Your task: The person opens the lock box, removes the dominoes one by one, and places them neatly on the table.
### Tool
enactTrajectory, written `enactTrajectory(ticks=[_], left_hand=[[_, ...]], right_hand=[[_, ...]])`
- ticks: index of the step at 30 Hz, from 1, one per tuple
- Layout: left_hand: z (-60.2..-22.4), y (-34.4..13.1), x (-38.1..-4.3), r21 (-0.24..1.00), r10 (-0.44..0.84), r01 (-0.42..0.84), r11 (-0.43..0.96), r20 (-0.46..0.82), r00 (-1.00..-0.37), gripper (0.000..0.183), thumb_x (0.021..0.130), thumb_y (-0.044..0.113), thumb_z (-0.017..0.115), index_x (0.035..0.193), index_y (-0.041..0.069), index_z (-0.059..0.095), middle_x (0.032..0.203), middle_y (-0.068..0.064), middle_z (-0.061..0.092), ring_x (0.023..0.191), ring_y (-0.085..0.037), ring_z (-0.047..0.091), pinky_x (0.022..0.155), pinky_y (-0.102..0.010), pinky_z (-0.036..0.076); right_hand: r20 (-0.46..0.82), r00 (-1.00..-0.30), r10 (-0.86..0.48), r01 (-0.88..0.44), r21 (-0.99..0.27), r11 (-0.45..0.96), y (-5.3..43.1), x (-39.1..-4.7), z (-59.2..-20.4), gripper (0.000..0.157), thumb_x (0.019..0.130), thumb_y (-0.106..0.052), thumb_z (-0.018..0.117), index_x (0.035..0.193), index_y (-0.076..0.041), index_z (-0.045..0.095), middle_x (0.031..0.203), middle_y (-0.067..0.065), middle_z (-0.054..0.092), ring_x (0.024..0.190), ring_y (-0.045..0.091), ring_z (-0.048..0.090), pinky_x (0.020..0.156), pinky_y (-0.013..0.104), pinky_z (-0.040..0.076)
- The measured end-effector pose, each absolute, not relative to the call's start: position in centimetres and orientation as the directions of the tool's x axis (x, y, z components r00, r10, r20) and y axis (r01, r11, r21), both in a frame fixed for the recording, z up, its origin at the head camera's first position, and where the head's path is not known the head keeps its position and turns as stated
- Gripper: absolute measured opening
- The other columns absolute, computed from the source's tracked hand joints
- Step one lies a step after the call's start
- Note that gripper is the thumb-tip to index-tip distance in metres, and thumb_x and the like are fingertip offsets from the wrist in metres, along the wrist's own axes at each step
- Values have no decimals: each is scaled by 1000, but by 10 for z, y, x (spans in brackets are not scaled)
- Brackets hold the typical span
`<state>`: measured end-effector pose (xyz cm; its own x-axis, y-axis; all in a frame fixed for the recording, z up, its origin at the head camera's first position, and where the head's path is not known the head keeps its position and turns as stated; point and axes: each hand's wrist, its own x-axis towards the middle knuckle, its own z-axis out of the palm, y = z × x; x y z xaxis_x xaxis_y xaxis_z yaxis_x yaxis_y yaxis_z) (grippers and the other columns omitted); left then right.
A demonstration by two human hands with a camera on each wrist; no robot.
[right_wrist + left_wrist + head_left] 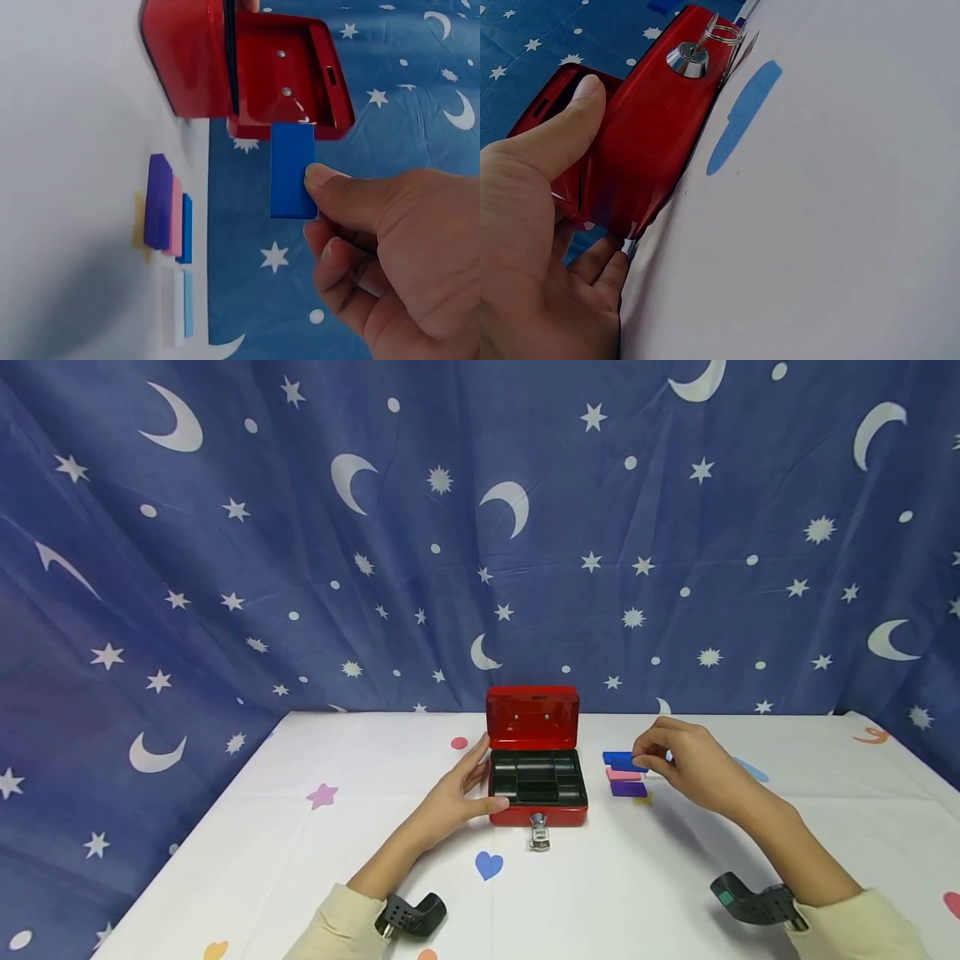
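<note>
A red cash box (566, 816) stands on the table, its red lid (532, 714) raised and its black compartment tray (537, 792) showing. My left hand (453, 793) grips the box's left side, thumb over the front rim and fingers along the side wall. Keys on a ring (538, 838) hang from the front lock (688, 60). To the right of the box, my right hand (686, 756) pinches a blue block (291, 180) between thumb and fingers, held above the table. Below it lie a purple block (157, 202), a pink block (621, 775) and another blue block (187, 229).
A white block (169, 307) and a light blue block (188, 304) lie beside the other blocks. The white tablecloth (360, 827) carries printed hearts, stars and dots. Behind the table's far edge hangs a dark blue curtain (420, 643) with moons and stars.
</note>
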<state>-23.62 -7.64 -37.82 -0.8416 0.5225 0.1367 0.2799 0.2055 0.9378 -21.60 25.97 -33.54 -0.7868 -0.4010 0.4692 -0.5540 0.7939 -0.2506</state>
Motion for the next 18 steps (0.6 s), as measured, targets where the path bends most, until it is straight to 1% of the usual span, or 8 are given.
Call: enactTrajectory(ticks=[4,7,10,13,18], left_hand=[[-392,-77,-245,938,514,282,201,144,-846,94,83,15,75,154,9,15,159,-10,10,139,-34,26,111,-44,25],[-403,-77,-251,938,504,283,203,148,-851,94,82,16,76,154,14,16,159,-6,10,140,-31,27,111,-42,26],[-407,-77,-253,936,498,290,198,158,-853,92,82,19,77,154,18,19,159,-3,13,139,-28,29,110,-39,28],[-407,-77,-253,935,495,295,195,166,-853,91,81,20,77,154,19,21,158,-2,14,139,-26,30,110,-38,29],[-406,-77,-253,936,492,295,191,169,-854,93,81,17,77,154,17,19,159,-4,13,139,-29,30,110,-41,29]], right_hand=[[449,-792,-414,-560,-264,785,266,-217,-340,13,79,-2,76,81,-12,67,74,-11,52,66,6,47,55,23,45],[445,-794,-414,-556,-257,790,270,-217,-342,14,78,-1,76,80,-12,67,74,-11,51,65,5,47,54,22,45],[437,-801,-408,-544,-248,802,276,-217,-344,16,78,0,76,79,-12,66,73,-10,50,65,6,47,54,22,45],[410,-821,-397,-520,-252,816,282,-217,-345,16,78,0,76,79,-12,66,72,-10,50,65,7,47,55,23,45],[343,-860,-378,-476,-275,835,291,-217,-347,14,78,-1,76,79,-12,67,72,-9,51,65,9,47,56,24,46]])
